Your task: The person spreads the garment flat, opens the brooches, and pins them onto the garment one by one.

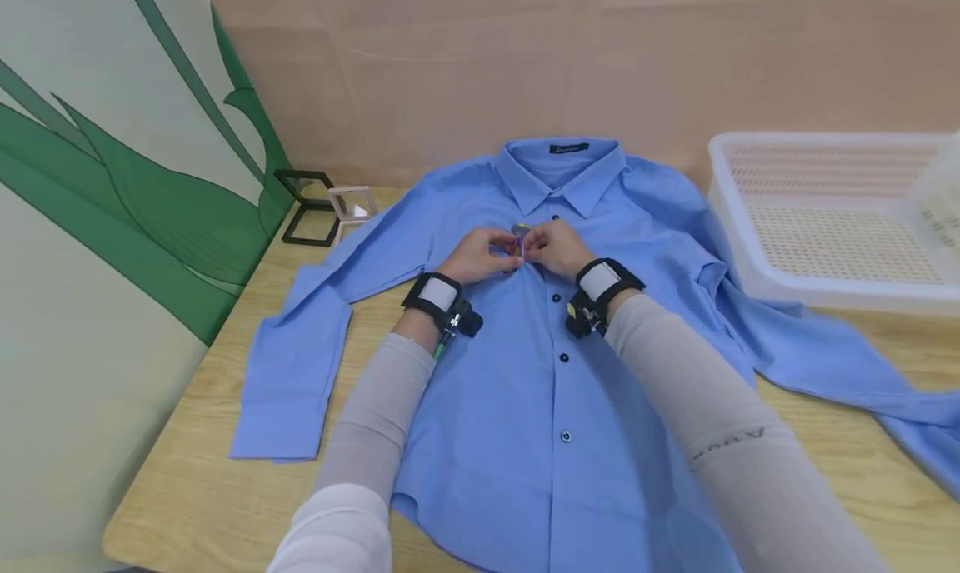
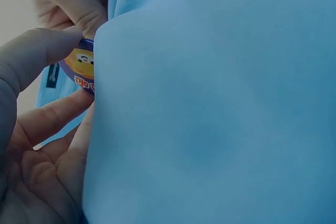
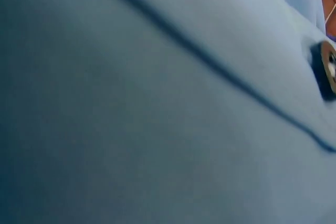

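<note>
A light blue button-up shirt (image 1: pixel 487 365) lies front up on the table, collar away from me. At its chest, left of the button line, both hands meet over a small round badge (image 2: pixel 81 64) with a purple edge and a yellow cartoon face. My left hand (image 1: pixel 480 255) pinches the badge by its rim, thumb above and a finger below. From the other side my right hand (image 1: pixel 557 246) pinches at the badge, by the raised cloth. Cloth hides part of the badge in the left wrist view. Shirt fabric and a dark button (image 3: pixel 329 69) fill the right wrist view.
A white plastic basket (image 1: pixel 847 294) stands at the right, beside the shirt's sleeve. Black square frames (image 1: pixel 309 241) and a pale pink frame (image 1: pixel 352 191) are at the back left. A small grey and yellow item (image 1: pixel 520 227) shows just beyond the fingertips.
</note>
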`<state>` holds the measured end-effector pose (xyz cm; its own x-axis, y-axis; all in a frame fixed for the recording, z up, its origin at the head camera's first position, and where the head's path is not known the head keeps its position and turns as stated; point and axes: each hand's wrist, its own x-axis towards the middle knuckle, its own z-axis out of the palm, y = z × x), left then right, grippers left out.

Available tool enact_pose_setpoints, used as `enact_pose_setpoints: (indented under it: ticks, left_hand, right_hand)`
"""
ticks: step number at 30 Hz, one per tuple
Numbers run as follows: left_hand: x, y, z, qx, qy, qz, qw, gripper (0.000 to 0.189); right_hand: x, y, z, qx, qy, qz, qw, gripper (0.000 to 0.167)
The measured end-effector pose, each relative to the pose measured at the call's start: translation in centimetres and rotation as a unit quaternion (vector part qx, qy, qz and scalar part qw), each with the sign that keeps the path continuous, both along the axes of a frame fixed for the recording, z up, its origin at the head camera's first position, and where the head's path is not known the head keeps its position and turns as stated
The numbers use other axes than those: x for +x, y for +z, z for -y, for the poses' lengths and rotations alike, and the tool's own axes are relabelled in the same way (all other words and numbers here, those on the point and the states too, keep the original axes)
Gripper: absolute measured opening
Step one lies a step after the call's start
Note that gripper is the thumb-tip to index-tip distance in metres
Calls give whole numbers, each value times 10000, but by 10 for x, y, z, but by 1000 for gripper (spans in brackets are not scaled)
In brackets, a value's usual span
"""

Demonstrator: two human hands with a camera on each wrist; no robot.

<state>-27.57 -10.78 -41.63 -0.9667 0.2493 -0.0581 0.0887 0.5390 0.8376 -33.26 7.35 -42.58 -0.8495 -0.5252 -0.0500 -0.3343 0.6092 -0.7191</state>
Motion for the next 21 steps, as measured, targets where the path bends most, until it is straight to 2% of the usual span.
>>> enact_pose_setpoints:
  ticks: [6,12,17,21]
  left_hand:
    - [-1,-1,-1,-67,19,24,10000,46]
    - [-1,2,-3,-199,-48,-82,9998,44]
    - [-1,5,-4,-362,-92,-93,9993,43]
    - [-2,9,-3,-640,-182,-159,9977,42]
  right_hand:
    - [2,4,1,20,-47,117,9999,9]
    - [3,10,3,79,-112,28,9999,7]
    - [3,10,5,146,88,-224,9996,9]
    - [3,9,6,132,238,-185,9995,9]
